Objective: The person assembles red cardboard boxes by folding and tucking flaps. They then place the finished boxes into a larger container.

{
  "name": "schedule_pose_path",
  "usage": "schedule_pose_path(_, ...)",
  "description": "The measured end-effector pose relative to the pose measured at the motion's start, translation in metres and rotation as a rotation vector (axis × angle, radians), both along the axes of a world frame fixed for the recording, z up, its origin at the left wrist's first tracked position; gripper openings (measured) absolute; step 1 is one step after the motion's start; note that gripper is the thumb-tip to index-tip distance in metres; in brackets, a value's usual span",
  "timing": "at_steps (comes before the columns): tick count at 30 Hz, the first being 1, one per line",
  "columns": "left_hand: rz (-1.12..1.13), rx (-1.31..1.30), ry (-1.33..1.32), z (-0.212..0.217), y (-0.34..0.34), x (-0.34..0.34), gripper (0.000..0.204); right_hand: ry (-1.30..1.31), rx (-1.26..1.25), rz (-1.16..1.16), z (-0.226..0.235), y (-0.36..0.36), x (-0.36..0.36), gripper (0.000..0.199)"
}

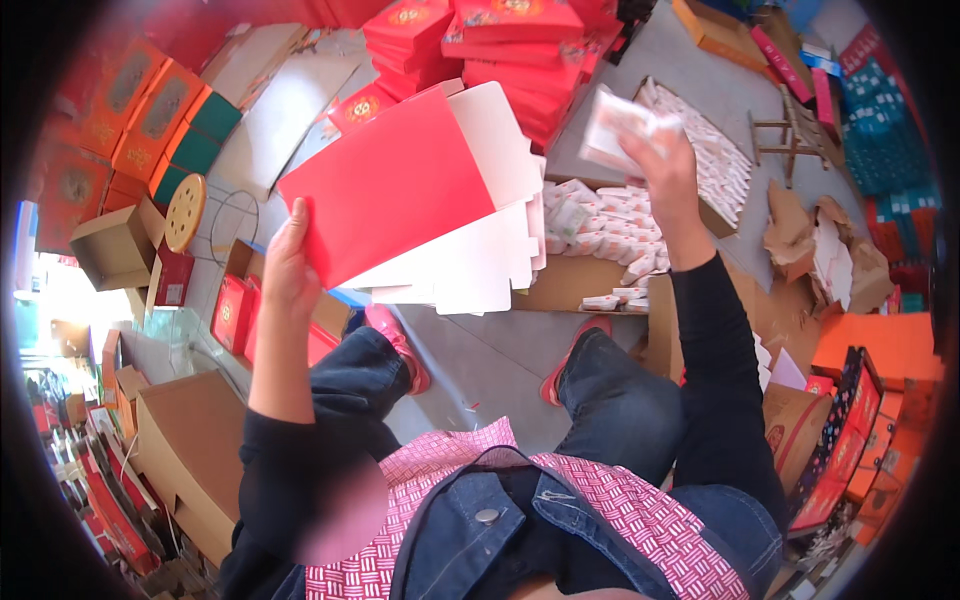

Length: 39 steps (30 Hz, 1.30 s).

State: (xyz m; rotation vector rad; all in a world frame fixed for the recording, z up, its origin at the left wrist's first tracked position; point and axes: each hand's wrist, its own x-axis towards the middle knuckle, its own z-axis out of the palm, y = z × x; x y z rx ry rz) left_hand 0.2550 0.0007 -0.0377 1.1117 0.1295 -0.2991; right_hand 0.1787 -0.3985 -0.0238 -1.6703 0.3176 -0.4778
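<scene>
My left hand (287,262) is closed on the left edge of a stack of flat cardboard box blanks, with the thumb on top. The uppermost blank shows a plain red panel (395,185), and white tabbed flaps (470,255) fan out beneath and to its right. Raised at the right, my right hand (668,180) grips a small white packet (615,130) with faint reddish print; it is blurred, and I cannot tell if it is one or several. Below and left of that hand, small white wrapped packets (605,222) fill an open brown carton (565,285).
A long tray (720,165) of white packets lies beyond my right hand. Red gift boxes (510,50) are piled at the back. Orange and green boxes (145,110) stand at the left, near a round stool (186,212). Brown cartons (190,450) flank my legs.
</scene>
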Motion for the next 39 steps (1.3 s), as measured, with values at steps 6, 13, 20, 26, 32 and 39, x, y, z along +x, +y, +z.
schedule_pose_path(6,-0.102,-0.395,-0.066,0.026,-0.033,-0.024,0.052,-0.142,-0.6,0.073,0.139,0.07,0.017,0.036)
schedule_pose_path(13,-0.072,-0.742,-0.169,0.056,-0.06,-0.091,0.056,-0.639,-0.016,-0.178,0.155,0.147,-0.075,0.055)
schedule_pose_path(20,-0.302,-0.637,-0.102,0.045,-0.02,-0.268,0.055,-0.548,0.076,-0.005,0.096,0.211,-0.182,0.073)
schedule_pose_path(26,-0.309,-0.347,-0.297,0.027,0.052,-0.328,0.066,-0.329,0.25,0.271,0.051,0.234,-0.296,0.076)
schedule_pose_path(32,-0.36,-0.103,-0.462,0.047,0.036,-0.293,0.048,-0.215,0.211,0.383,0.045,0.225,-0.311,0.071)
schedule_pose_path(39,-0.585,0.088,-0.33,0.048,0.024,-0.24,0.034,-0.013,0.127,0.411,0.043,0.194,-0.267,0.039)
